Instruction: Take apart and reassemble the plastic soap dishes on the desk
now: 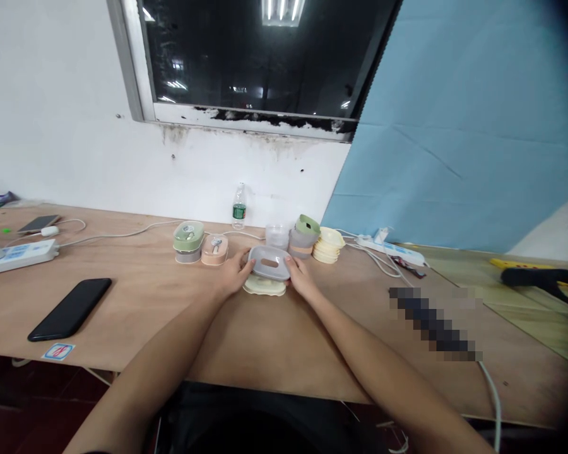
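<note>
Both my hands grip a grey plastic box part with an oval slot in its middle (260, 253), one at each side. My left hand (234, 272) closes on its left edge, and my right hand (303, 277) on its right edge. Just below and nearer to me is a cream tray with a wavy rim (264, 288), partly covered by the grey part. Whether the two pieces touch is unclear. Beyond my hands stand clear plastic pieces (277, 234), a stack of grey parts (300, 243) topped by a green one (307, 224), and a stack of cream trays (328, 247).
Left of my hands stand a green-topped box (188, 236) and a pink box (214, 250). A plastic bottle (239, 208) is by the wall. A black phone (70, 309) lies at left. Power strips (21, 255) and cables run along both sides; a blurred dark item (435, 325) lies at right.
</note>
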Available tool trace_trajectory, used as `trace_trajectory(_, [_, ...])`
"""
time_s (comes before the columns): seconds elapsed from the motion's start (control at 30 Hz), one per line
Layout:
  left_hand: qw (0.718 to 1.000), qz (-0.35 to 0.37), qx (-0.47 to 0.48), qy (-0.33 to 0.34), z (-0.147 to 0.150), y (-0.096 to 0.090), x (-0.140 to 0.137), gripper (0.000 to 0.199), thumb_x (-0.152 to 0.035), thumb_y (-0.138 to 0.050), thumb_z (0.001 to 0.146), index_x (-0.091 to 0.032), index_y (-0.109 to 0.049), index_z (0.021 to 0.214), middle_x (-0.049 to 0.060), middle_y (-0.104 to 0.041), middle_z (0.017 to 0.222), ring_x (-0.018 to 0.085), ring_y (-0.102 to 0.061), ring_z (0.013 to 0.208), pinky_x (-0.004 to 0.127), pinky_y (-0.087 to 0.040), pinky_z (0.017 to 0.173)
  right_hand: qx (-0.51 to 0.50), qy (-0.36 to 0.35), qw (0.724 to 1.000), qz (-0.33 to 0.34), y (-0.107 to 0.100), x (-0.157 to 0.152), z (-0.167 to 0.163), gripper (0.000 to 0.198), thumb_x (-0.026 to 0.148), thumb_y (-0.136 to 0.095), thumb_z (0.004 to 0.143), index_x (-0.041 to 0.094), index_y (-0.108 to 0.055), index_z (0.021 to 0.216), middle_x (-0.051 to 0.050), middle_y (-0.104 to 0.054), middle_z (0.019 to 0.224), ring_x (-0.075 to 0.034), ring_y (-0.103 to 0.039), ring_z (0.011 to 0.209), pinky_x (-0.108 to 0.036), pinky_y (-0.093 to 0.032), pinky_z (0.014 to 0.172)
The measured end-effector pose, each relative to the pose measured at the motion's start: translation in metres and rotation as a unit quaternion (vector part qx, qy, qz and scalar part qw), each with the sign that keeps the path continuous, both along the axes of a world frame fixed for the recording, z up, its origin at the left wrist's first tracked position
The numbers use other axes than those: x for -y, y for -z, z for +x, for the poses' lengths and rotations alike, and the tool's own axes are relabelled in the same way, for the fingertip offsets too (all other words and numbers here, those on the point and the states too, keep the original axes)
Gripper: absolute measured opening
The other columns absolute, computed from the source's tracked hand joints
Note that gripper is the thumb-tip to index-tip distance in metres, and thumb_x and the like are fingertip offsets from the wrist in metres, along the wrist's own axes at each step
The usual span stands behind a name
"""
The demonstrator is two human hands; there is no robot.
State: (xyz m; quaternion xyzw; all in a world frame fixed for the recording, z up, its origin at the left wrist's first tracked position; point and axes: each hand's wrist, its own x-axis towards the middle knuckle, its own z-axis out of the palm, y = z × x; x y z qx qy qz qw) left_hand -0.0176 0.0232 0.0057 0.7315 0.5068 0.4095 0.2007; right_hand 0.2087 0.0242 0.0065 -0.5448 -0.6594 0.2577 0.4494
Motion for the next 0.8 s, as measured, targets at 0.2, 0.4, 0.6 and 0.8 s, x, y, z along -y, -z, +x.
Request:
trace_trajectory(0.2, [0.997,-0.047,-0.048,-0.037,-0.003,0.000,-0.003,0.041,-0.047,-0.045,0.090,-0.021,-0.057,0.120,0.007,-0.071,0.100,0.023,-0.066,0.092,0.032,-0.050,0.081,0.082,-0.006,0.993,-0.080,0.011,-0.005,0.003,0.053,0.062,-0.036,0.087,0.018,-0.060,0.069,0.000,-0.052,0.043,-0.018,-0.054,0.048,-0.027,-0.039,0.052])
trace_trajectory(0.4, [0.987,-0.073,-0.130,-0.055,-0.005,-0.005,0.003,0.033,-0.043,-0.043,0.090,-0.020,-0.062,0.105,0.008,-0.071,0.099,0.023,-0.066,0.091,0.029,-0.049,0.076,0.129,-0.016,0.990,-0.061,0.019,-0.010,0.004,0.046,0.052,-0.041,0.087,0.015,-0.065,0.073,-0.002,-0.059,0.053,-0.017,-0.056,0.054,-0.024,-0.035,0.052])
trace_trajectory(0.6, [0.964,-0.110,-0.231,-0.070,-0.005,-0.004,0.002,0.039,-0.044,-0.039,0.091,-0.020,-0.068,0.091,0.010,-0.072,0.095,0.022,-0.066,0.086,0.028,-0.047,0.072,0.189,-0.030,0.980,-0.048,0.019,-0.009,0.000,0.031,0.038,-0.047,0.087,0.017,-0.070,0.085,-0.005,-0.071,0.080,-0.018,-0.061,0.071,-0.024,-0.039,0.060])
trace_trajectory(0.8, [0.966,-0.109,-0.225,-0.068,-0.005,-0.004,-0.002,0.043,-0.049,-0.038,0.090,-0.019,-0.069,0.085,0.012,-0.072,0.092,0.025,-0.067,0.084,0.031,-0.048,0.069,0.203,0.033,0.979,0.004,0.009,-0.019,0.000,0.035,0.041,-0.056,0.082,0.019,-0.068,0.106,-0.007,-0.069,0.084,-0.021,-0.062,0.077,-0.029,-0.044,0.070])
